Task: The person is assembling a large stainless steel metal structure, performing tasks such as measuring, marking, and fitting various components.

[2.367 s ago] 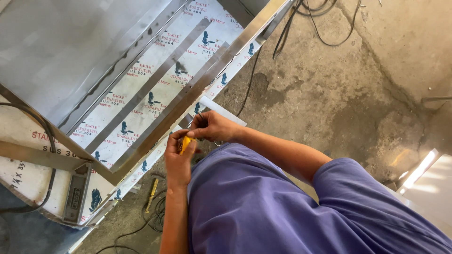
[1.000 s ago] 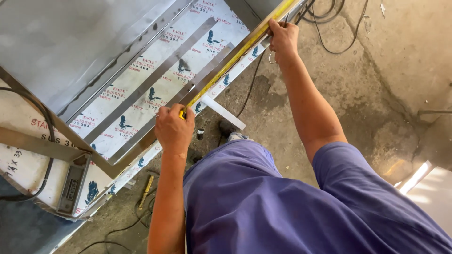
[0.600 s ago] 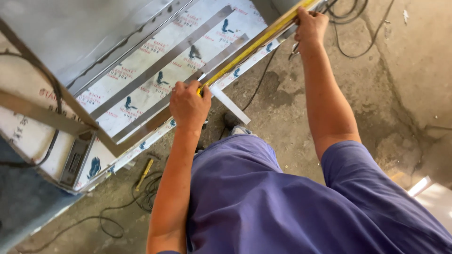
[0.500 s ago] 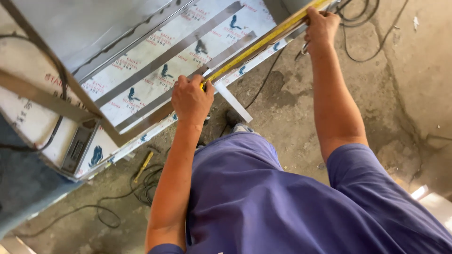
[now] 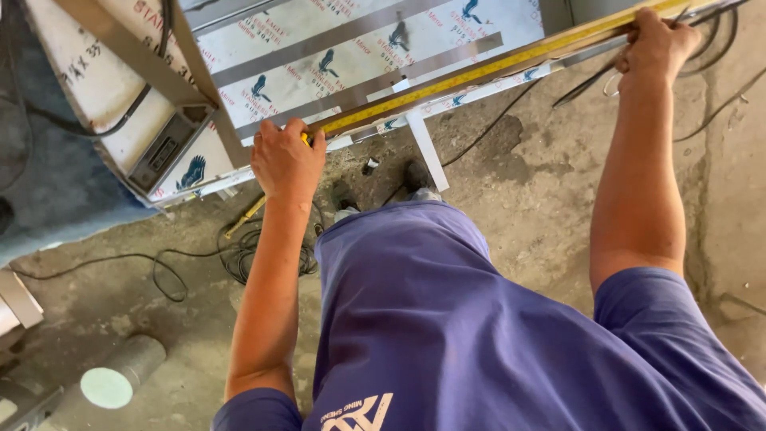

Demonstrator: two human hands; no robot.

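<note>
Compared with half a second ago, the view has tipped lower and pulled left: more of the purple shirt (image 5: 495,335) fills the bottom of the frame, and a pale grey cylinder (image 5: 120,373) with a light round end now shows at the lower left on the floor. The hands have kept their places on the tape.

At the upper left, a film-covered steel sheet (image 5: 335,56) with printed bird marks lies under plain metal strips (image 5: 144,60), with a black cable (image 5: 120,120) looping over its corner and a small dark box (image 5: 163,148) fixed at its edge. Left of centre, the left hand (image 5: 286,164) has its fingers curled shut around the yellow case of the tape measure (image 5: 479,73), pressed down on the sheet's near edge. The yellow blade runs from there up and rightward along a steel bar to the upper right corner. There the right hand (image 5: 654,44) holds the far end, fingers folded over the blade and bar, pinning them together.

Below the sheet, the floor (image 5: 542,183) is rough, stained concrete, with thin black wires (image 5: 231,259) coiled left of the shirt and more cables (image 5: 718,96) trailing at the upper right. A short white metal strip (image 5: 427,152) slants down from the sheet near the middle.
</note>
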